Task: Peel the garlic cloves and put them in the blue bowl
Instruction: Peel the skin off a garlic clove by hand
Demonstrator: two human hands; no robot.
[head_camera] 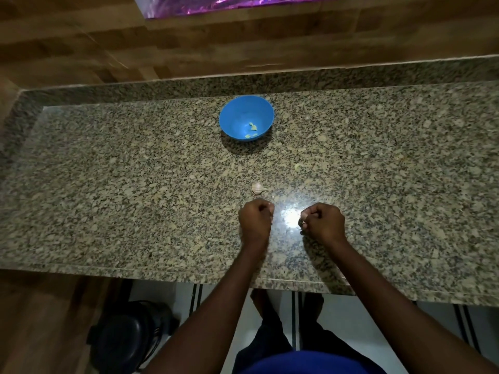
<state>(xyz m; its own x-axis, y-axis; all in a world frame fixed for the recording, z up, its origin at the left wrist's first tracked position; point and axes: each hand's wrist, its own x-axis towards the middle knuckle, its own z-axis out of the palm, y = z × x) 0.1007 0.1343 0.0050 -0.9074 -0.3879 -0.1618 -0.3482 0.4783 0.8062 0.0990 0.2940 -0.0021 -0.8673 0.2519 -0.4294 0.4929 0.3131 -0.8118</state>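
Note:
The blue bowl [237, 114] stands on the granite counter ahead of me, with a few pale peeled garlic pieces [253, 127] in its bottom. An unpeeled garlic piece [258, 188] lies on the counter just beyond my hands. My left hand [255, 221] is curled into a fist over the counter, and something pale, apparently a garlic clove, shows at its fingertips. My right hand [324, 222] is curled too, a hand's width to the right, and pinches a small whitish scrap of garlic peel [303, 222]. The hands do not touch each other.
A pale scrap or clove [297, 166] lies right of centre between the bowl and my hands. The granite counter [108, 184] has a raised back edge against a wood-look wall. Below the front edge are a black stool [127, 336] and my feet on the floor.

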